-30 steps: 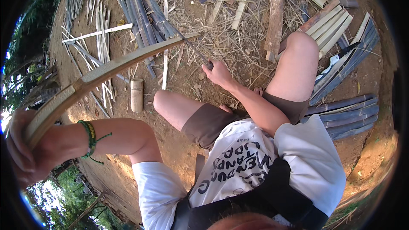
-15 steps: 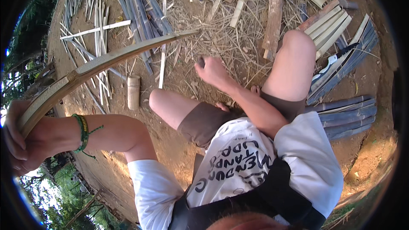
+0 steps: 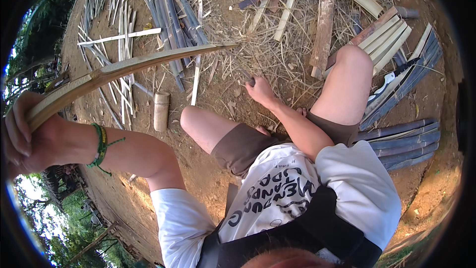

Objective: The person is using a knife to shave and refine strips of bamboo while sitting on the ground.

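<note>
My left hand (image 3: 25, 129), raised at the far left, has its fingers wrapped round the near end of a long split bamboo strip (image 3: 124, 66). The strip slants up and across in front of me, its pale inner side showing and a node partway along. Its thin far tip ends over the scattered shavings. Between my knees, my right hand (image 3: 261, 92) is closed round a slim dark tool (image 3: 249, 80); only a short bit of it shows, and I cannot tell its kind. The tool appears apart from the strip.
A bamboo section (image 3: 161, 111) stands near my left knee. Dark split bamboo (image 3: 171, 15) and thin strips (image 3: 124, 44) lie at the far left. On the right, a knife with a white and black handle (image 3: 386, 83) rests on bamboo slats (image 3: 411, 87). Shavings (image 3: 233, 12) litter the ground.
The view has shifted a little. My right hand has moved slightly right and nearer, and more of the dark tool shows. The bamboo strip has turned slightly in my left hand.
</note>
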Demonstrator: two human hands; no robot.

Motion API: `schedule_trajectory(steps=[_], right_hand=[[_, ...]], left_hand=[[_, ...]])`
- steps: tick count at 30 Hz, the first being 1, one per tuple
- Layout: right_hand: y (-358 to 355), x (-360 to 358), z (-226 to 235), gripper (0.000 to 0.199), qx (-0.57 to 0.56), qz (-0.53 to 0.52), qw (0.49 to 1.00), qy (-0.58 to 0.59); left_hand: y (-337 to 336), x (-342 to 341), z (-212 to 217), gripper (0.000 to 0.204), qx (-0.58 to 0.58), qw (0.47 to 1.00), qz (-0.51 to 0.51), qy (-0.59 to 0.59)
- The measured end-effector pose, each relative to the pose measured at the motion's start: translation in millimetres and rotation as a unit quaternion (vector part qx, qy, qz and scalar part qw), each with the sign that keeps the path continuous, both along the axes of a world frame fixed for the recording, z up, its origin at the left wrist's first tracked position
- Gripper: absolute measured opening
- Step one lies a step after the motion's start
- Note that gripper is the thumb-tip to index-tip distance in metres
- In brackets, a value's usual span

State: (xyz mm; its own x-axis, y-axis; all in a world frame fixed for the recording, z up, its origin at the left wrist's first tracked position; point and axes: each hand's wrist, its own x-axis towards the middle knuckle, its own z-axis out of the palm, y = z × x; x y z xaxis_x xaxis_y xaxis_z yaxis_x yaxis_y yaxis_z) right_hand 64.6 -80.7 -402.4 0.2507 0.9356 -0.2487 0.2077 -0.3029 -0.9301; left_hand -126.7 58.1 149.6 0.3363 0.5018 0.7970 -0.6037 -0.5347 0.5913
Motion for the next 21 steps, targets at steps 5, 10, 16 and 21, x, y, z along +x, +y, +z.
schedule_trajectory(steps=[5, 10, 16, 21], right_hand=[[5.9, 16.7, -28.9, 0.029, -0.076, 0.023, 0.995, -0.058], [-0.5, 3.1, 25.7, 0.028, -0.056, 0.043, 0.994, -0.080], [-2.7, 29.7, -45.1, 0.026, -0.177, 0.065, 0.975, -0.121], [-18.4, 11.6, -0.6, 0.026, -0.140, 0.043, 0.986, -0.085]], left_hand=[[18.2, 0.6, 5.6, 0.028, -0.059, 0.992, 0.106, -0.036], [10.2, -0.4, -5.4, 0.027, -0.111, 0.988, 0.055, -0.095], [3.2, 21.9, 2.0, 0.030, -0.093, 0.992, -0.084, -0.008], [5.8, 5.4, -8.0, 0.026, -0.094, 0.993, -0.064, -0.020]])
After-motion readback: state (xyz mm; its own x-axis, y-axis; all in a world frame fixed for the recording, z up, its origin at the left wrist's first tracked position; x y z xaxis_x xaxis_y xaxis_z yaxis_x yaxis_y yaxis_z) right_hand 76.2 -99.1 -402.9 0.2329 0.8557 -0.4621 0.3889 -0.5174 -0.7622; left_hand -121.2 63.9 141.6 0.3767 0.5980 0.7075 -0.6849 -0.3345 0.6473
